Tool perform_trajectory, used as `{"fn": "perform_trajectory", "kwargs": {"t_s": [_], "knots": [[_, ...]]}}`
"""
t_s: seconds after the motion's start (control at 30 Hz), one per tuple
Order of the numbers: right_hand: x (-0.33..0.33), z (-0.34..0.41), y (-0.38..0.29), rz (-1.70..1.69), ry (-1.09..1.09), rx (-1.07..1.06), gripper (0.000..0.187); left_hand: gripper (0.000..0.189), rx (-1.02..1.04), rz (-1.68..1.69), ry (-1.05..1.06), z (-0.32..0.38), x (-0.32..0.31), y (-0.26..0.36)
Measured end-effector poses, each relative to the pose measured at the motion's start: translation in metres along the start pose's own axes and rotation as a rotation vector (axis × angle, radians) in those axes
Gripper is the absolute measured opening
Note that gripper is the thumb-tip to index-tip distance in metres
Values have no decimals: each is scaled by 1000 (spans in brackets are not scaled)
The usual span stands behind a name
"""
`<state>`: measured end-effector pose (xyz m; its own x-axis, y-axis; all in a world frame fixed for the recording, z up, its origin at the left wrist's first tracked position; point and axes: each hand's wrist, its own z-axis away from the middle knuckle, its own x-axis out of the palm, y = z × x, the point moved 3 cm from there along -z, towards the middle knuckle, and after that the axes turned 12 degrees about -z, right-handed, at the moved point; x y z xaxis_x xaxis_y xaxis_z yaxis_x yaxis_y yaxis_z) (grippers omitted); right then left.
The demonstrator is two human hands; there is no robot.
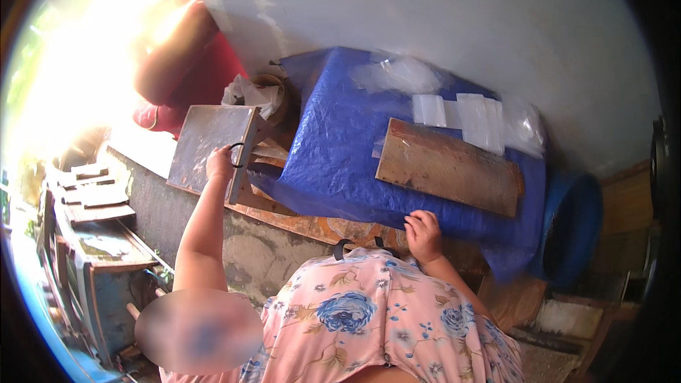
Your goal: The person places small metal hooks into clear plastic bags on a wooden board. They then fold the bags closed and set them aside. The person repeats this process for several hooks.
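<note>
My left hand (219,163) is at the right edge of a worn stool or box with a flat top (210,135), its fingers closed on a thin black loop (239,155); whether the loop is fixed there I cannot tell. My right hand (424,236) is held half curled by the near edge of a blue tarpaulin (340,154), with nothing seen in it. On the tarpaulin lies a brown wooden board (447,167). Behind the board are flat stacks of whitish plastic bags (481,122), and a loose heap of clear plastic (401,74) lies towards the wall.
A blue plastic barrel (595,223) stands right of the tarpaulin. Beyond the stool are a container with a white plastic bag (255,97) and a red covered object (207,77). A low concrete wall (255,255) runs before me; a weathered wooden cabinet (114,298) stands at left.
</note>
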<state>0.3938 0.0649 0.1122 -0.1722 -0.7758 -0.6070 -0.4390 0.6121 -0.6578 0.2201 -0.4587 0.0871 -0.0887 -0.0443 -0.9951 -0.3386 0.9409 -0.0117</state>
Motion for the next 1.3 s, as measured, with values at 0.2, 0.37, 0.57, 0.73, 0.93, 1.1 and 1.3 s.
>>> {"fn": "perform_trajectory", "kwargs": {"t_s": [0.2, 0.37, 0.57, 0.73, 0.93, 1.1, 1.3], "knots": [[-49, 55, 16, 186, 122, 232, 15, 11, 10, -68, -75, -22, 41, -7], [-78, 57, 24, 243, 167, 273, 14, 13, 37, -23, 98, -19, 46, -14], [-104, 55, 46, 298, 312, 300, 14, 10, 35, 149, 53, -29, 69, -35], [-143, 66, 114, 313, 490, 628, 26, 29, 6, 184, 51, -35, 79, -53], [-184, 64, 223, 355, 428, 1090, 60, 37, -23, 113, 668, -4, -6, 25], [-174, 21, 267, 466, 306, 1295, 77, 44, 543, 436, 318, 42, -6, 225], [-151, 7, 261, 650, 250, 1270, 63, 56, 256, 451, -214, 82, 57, 381]]}}
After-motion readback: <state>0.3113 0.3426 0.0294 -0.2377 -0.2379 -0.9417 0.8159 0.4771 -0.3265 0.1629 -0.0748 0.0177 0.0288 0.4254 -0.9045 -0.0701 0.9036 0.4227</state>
